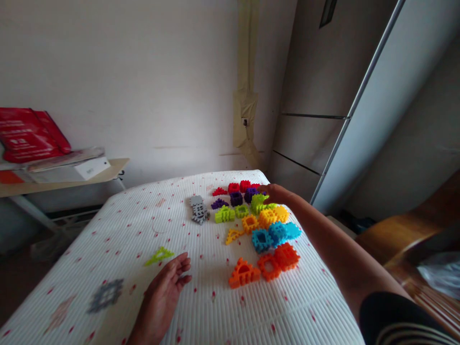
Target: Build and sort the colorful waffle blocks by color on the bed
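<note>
Lime triangle [160, 258] beside half-open left hand [166, 289]; right hand [273, 192] perhaps on blocks [250, 194]

Toothed blocks [286, 256] at right present as moulded plastic with a low sheen; the cover [208, 316] beneath is matt, ribbed cloth. At far left, a red bag [28, 136] shows a glossy, plastic-like skin, near a tabletop [115, 166] of smooth, wood-look board. The far wall [143, 72] appears matt and painted, the cabinet [312, 91] at right smooth, its trim [371, 67] bright and metallic.
</note>
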`<state>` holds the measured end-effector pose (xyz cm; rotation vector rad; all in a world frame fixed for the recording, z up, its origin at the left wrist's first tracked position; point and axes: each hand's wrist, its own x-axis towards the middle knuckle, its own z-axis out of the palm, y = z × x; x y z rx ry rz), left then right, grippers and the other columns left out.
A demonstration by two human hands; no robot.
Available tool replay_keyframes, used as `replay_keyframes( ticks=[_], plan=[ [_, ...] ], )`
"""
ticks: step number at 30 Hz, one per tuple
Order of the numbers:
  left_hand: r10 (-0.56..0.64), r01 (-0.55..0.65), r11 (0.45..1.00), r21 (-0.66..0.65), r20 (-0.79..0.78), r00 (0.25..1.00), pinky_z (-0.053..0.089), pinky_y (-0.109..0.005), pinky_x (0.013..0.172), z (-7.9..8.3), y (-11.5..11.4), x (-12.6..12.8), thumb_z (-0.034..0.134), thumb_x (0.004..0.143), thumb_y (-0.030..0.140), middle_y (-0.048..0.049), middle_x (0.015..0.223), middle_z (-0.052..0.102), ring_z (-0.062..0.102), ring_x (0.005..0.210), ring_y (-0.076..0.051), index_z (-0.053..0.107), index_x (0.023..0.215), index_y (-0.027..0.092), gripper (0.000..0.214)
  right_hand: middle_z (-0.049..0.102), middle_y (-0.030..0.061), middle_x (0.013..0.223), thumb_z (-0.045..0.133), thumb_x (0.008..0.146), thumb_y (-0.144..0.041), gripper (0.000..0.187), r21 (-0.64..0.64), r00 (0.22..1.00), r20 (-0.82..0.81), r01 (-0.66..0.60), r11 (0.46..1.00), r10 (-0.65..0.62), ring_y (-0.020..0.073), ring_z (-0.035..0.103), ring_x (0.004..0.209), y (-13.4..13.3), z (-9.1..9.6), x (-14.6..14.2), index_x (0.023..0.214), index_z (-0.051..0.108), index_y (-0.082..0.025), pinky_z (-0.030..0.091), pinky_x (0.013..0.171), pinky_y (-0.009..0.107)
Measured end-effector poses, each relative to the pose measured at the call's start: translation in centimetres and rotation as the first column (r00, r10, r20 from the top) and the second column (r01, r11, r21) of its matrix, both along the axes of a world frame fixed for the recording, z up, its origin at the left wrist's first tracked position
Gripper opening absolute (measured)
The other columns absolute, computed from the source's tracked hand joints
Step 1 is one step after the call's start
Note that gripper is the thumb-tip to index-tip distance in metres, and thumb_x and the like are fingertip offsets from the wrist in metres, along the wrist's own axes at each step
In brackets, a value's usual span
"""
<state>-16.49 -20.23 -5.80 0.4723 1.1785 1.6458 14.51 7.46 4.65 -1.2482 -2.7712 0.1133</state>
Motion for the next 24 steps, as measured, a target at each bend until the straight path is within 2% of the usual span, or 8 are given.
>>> replay_keyframes(
  ticks=[9, 13, 15, 16, 18, 20, 22, 24],
  plan=[
    [0.020, -0.020, 1.000, 0.001, -0.002, 1.000, 0.049, -0.030, 0.067, 0.4, 0.0, 0.4, 0.077, 0.056, 0.040, -0.0107, 0.094, 0.065, 0.056, 0.089, -0.021, 0.070, 0.092, 0.015, 0.045, 0.068, 0.0042, 0.110, 0.075, 0.062, -0.015, 0.060, 0.037, 0.999, -0.016, 0.043, 0.998, -0.043, 0.0199, 0.064, 0.096, -0.7, 0.7, -0.1, 0.119, 0.059, -0.022, 0.049, 0.083, 0.026],
    [0.127, -0.122, 0.992, 0.038, -0.177, 0.976, 0.046, -0.029, 0.064, 1.1, -0.4, -0.7, 0.073, 0.061, 0.042, -0.0093, 0.090, 0.066, 0.058, 0.081, -0.020, 0.069, 0.090, 0.015, 0.039, 0.069, 0.0092, 0.104, 0.071, 0.064, -0.010, 0.058, 0.064, 0.998, -0.062, 0.037, 0.997, -0.033, 0.0224, 0.067, 0.086, -1.7, 1.6, 0.3, 0.120, 0.059, -0.017, 0.051, 0.076, 0.030],
    [0.220, -0.214, 0.975, 0.059, -0.386, 0.896, 0.045, -0.029, 0.065, 1.6, -0.7, -2.2, 0.069, 0.066, 0.041, -0.0085, 0.089, 0.067, 0.059, 0.079, -0.020, 0.069, 0.088, 0.017, 0.033, 0.068, 0.0126, 0.104, 0.068, 0.068, -0.010, 0.054, 0.089, 0.994, -0.106, 0.000, 0.996, 0.009, 0.0233, 0.067, 0.085, -2.2, 1.9, 0.7, 0.120, 0.058, -0.015, 0.050, 0.074, 0.031],
    [0.264, -0.265, 0.962, 0.071, -0.504, 0.822, 0.045, -0.030, 0.067, 1.8, -0.8, -3.2, 0.067, 0.068, 0.040, -0.0081, 0.088, 0.067, 0.059, 0.079, -0.020, 0.069, 0.087, 0.017, 0.029, 0.068, 0.0130, 0.100, 0.064, 0.072, -0.012, 0.049, 0.152, 0.986, -0.153, -0.044, 0.987, 0.068, 0.0228, 0.067, 0.083, -2.5, 1.9, 0.8, 0.120, 0.058, -0.014, 0.050, 0.072, 0.030],
    [0.330, -0.358, 0.927, 0.115, -0.705, 0.628, 0.044, -0.033, 0.074, 2.3, -1.0, -5.1, 0.064, 0.070, 0.036, -0.0076, 0.088, 0.067, 0.058, 0.082, -0.022, 0.069, 0.084, 0.019, 0.023, 0.069, 0.0130, 0.094, 0.061, 0.075, -0.015, 0.045, 0.238, 0.968, -0.210, -0.083, 0.968, 0.135, 0.0225, 0.066, 0.078, -3.1, 2.1, 1.0, 0.119, 0.058, -0.015, 0.049, 0.068, 0.030],
    [0.305, -0.379, 0.917, 0.126, -0.834, 0.459, 0.043, -0.036, 0.082, 2.6, -1.0, -6.6, 0.065, 0.070, 0.034, -0.0075, 0.088, 0.067, 0.058, 0.088, -0.024, 0.069, 0.083, 0.020, 0.019, 0.068, 0.0126, 0.094, 0.062, 0.076, -0.019, 0.044, 0.277, 0.949, -0.257, -0.108, 0.955, 0.182, 0.0224, 0.066, 0.076, -4.1, 2.4, 0.8, 0.119, 0.058, -0.019, 0.049, 0.065, 0.031],
    [0.223, -0.354, 0.932, 0.077, -0.892, 0.393, 0.041, -0.038, 0.088, 2.7, -0.7, -7.2, 0.066, 0.072, 0.034, -0.0075, 0.088, 0.066, 0.057, 0.094, -0.025, 0.069, 0.085, 0.019, 0.020, 0.067, 0.0106, 0.094, 0.061, 0.077, -0.025, 0.044, 0.293, 0.935, -0.286, -0.124, 0.948, 0.211, 0.0218, 0.066, 0.075, -5.6, 2.9, 0.4, 0.120, 0.057, -0.023, 0.049, 0.064, 0.031],
    [0.165, -0.334, 0.942, 0.024, -0.902, 0.399, 0.044, -0.039, 0.088, 2.5, -0.1, -7.2, 0.063, 0.078, 0.037, -0.0073, 0.095, 0.064, 0.058, 0.096, -0.024, 0.066, 0.093, 0.017, 0.025, 0.067, 0.0079, 0.093, 0.060, 0.078, -0.029, 0.045, 0.303, 0.926, -0.294, -0.143, 0.942, 0.236, 0.0206, 0.065, 0.073, -7.5, 3.6, -0.3, 0.123, 0.055, -0.025, 0.051, 0.064, 0.032]
  ],
)
